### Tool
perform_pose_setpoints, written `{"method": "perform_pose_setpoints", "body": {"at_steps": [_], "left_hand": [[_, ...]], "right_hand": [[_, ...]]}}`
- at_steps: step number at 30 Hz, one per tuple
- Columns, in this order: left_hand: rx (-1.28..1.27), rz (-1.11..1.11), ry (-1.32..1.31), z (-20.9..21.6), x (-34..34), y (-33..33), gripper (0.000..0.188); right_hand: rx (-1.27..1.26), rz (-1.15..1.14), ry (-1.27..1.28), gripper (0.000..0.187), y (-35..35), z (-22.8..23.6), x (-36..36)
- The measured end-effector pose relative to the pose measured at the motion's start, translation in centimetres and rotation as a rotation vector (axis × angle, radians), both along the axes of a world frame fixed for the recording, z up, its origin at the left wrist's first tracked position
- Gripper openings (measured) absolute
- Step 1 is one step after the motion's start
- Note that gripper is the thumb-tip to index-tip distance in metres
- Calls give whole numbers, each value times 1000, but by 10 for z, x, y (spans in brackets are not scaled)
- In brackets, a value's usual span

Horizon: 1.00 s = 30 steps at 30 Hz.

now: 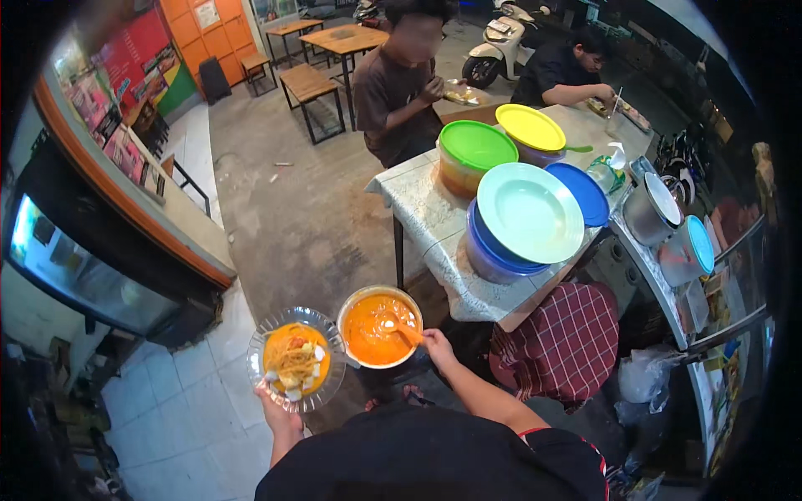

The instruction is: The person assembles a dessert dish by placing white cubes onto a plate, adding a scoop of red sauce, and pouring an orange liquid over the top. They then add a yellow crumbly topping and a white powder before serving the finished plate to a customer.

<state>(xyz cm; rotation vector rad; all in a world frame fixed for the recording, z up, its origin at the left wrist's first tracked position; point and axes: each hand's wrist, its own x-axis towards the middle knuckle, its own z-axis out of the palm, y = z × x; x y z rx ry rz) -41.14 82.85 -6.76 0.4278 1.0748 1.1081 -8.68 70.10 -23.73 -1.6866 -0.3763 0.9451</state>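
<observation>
1 orange ladle (408,334) in the right hand (439,346)

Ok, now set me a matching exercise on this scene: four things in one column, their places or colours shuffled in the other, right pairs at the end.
Things
1. ladle
2. glass plate
3. mint plate
4. checked cloth

Places and colours
A. on top of the blue tub
B. dark red with pale lines
C. in the right hand
D. in the left hand

Right pairs: 1-C, 2-D, 3-A, 4-B
</observation>
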Motion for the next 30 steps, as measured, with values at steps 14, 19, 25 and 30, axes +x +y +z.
{"method": "perform_pose_setpoints", "body": {"at_steps": [14,19,25,30], "left_hand": [[37,97,-82,45,8,-6,59],[19,47,-102,39,5,1,58],[24,39,-86,39,-17,7,59],[124,-4,-90,34,-39,25,60]], "right_hand": [[161,164,-1472,39,-44,346,107],[-61,167,-1577,44,-37,325,155],[-283,313,-1464,36,-18,332,140],[-297,391,-1498,33,-15,306,170]]}}
